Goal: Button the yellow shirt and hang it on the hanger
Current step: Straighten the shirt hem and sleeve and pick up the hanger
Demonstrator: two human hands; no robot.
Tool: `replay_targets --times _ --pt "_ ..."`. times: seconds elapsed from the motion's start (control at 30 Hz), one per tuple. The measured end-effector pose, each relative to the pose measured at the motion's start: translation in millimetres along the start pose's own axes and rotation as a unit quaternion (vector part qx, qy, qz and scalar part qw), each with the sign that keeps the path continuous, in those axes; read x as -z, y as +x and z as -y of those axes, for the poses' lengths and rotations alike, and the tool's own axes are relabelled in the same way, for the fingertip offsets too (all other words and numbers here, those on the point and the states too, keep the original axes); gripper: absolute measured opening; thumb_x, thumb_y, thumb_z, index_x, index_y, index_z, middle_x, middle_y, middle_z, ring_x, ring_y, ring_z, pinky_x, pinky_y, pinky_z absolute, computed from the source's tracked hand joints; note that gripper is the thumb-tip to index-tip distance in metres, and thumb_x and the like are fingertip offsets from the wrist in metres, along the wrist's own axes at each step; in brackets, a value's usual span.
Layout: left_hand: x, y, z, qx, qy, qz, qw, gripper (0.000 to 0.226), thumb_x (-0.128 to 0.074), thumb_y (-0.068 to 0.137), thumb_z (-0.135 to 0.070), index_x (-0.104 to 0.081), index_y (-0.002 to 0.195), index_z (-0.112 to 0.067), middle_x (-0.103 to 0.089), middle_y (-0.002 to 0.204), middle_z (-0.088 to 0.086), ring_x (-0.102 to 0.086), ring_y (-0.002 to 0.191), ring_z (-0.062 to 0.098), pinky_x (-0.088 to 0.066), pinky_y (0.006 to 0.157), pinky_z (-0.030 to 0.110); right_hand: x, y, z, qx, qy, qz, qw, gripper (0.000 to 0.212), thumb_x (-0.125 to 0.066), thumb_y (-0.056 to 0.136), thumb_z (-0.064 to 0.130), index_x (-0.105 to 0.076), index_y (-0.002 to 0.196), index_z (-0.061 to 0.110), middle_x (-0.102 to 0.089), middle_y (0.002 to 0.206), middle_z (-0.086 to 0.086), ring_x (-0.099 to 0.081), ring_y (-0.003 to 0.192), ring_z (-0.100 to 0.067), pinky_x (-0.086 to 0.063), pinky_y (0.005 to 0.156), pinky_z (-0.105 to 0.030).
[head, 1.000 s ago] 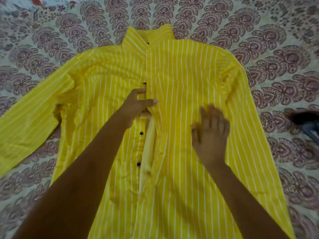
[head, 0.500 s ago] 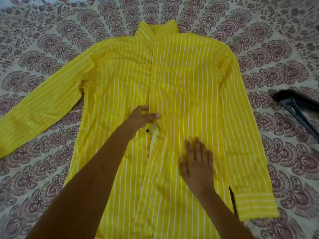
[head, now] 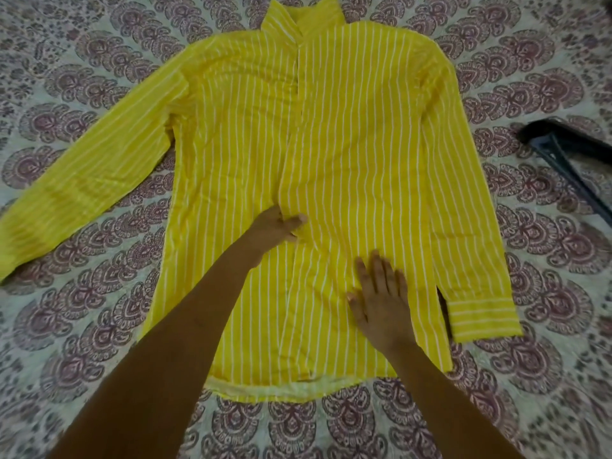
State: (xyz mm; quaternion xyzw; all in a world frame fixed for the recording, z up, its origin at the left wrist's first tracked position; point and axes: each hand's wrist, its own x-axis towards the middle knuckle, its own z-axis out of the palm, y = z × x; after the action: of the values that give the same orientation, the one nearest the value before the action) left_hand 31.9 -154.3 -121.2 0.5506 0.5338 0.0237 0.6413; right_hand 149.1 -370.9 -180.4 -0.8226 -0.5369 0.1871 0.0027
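The yellow shirt [head: 357, 134] with thin white stripes lies flat, front up, on a patterned cloth, collar at the top, both sleeves spread out. My left hand [head: 276, 228] pinches the front placket at about mid-length, thumb on top and fingers tucked under the fabric edge. My right hand [head: 381, 299] lies flat on the right front panel, lower down, fingers straight and spread. The buttons are hidden under the closed placket. A dark hanger [head: 563, 154] lies to the right of the shirt, partly cut off by the frame edge.
A cream cloth [head: 82, 326] with maroon paisley print covers the whole surface under the shirt. The left sleeve [head: 86, 180] reaches to the left frame edge, and the right cuff [head: 480, 318] ends near the shirt hem.
Both hands have moved down the shirt front towards the hem. The gap in the placket with the visible black buttons has closed over. The view has shifted, showing the hem and more of the hanger.
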Motion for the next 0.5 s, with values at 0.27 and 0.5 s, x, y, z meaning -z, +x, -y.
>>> replay_targets --times 0.27,0.5 --pt "-25.9 -66.2 52.5 0.026 0.016 -0.005 1.0 0.02 -0.063 0.086 -0.016 -0.067 0.104 -0.007 -0.065 0.097 0.003 -0.059 0.084 0.008 -0.043 0.077 0.022 -19.0 -84.4 -6.8 0.039 -0.016 0.057 0.998 0.069 -0.017 0.093 0.061 -0.012 0.148 0.021 -0.007 0.157 -0.01 -0.004 0.145 -0.027 -0.005 0.115 -0.047" --pt "-32.3 -106.1 104.1 0.036 0.124 0.033 0.991 0.027 -0.071 0.08 -0.026 -0.054 0.099 -0.017 -0.051 0.075 -0.01 -0.046 0.07 0.005 -0.038 0.061 0.013 -14.9 -97.7 -19.4 0.128 -0.055 0.056 0.989 0.061 -0.023 0.091 0.061 -0.033 0.141 0.027 -0.031 0.151 -0.008 -0.024 0.139 -0.029 -0.018 0.11 -0.048"
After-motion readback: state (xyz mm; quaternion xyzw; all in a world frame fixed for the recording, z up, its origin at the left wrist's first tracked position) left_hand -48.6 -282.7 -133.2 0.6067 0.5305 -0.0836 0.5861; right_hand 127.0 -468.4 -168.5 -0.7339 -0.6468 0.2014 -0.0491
